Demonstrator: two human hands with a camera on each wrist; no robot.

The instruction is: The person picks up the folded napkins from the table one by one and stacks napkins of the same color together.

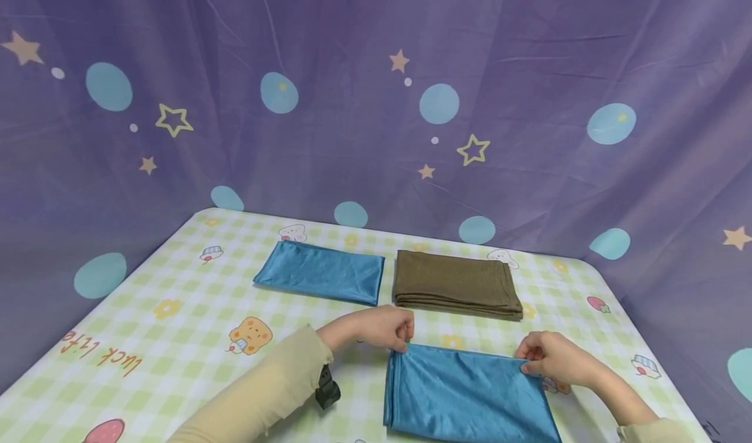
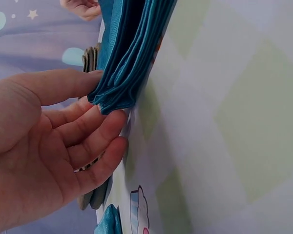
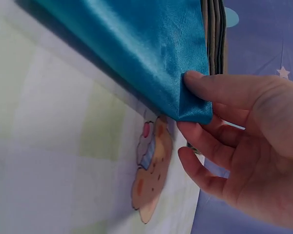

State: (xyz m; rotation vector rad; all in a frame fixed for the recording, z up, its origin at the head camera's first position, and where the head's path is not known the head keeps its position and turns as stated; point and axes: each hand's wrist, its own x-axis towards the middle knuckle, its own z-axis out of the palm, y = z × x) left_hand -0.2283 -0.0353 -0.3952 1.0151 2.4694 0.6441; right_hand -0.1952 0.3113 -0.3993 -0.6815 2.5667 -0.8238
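Note:
A folded blue satin cloth (image 1: pixel 470 394) lies at the front of the table, its layers stacked at the left edge. My left hand (image 1: pixel 382 327) pinches its far left corner; in the left wrist view the thumb is on top and the fingertips sit under the layers (image 2: pixel 124 68). At the far right corner my right hand (image 1: pixel 555 358) pinches the cloth between thumb and fingers, and the right wrist view shows that corner (image 3: pixel 193 105) lifted a little off the table.
Farther back lie a second folded blue cloth (image 1: pixel 322 272) on the left and a folded brown cloth (image 1: pixel 455 283) beside it. The table has a green checked cover (image 1: pixel 194 338) with printed cartoons. Behind it hangs a purple curtain (image 1: pixel 352 149).

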